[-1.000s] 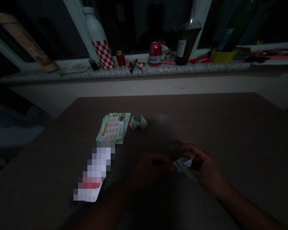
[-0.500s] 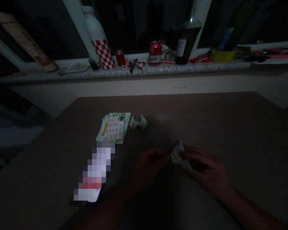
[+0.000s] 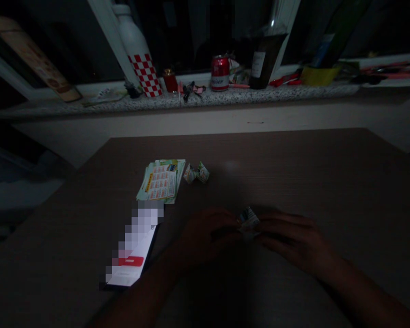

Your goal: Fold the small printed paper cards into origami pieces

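Note:
Between my hands is a small folded piece of printed paper [image 3: 249, 219], with pale green and white print and dark lines on its upper part. My left hand [image 3: 210, 232] pinches its left edge. My right hand [image 3: 294, 237] grips its right side between thumb and fingers. Dim light hides the fingertips and the finer folds. Beyond my left hand a folded paper shape [image 3: 196, 173], like a bow with two pointed ends, rests on the table [image 3: 294, 168]. Beside it lies a stack of printed paper slips [image 3: 161, 182].
A lit phone [image 3: 136, 250], partly blurred out, lies left of my left forearm. On the granite windowsill [image 3: 205, 101] stand a checkered white bottle [image 3: 145, 68], a red can [image 3: 220, 73], a dark labelled container [image 3: 263, 64] and a yellow holder [image 3: 319, 76].
The folded paper has turned between my hands, and its upright point has tipped lower. My left hand has closed in on its left side. The stack and the bow-like shape stay in place.

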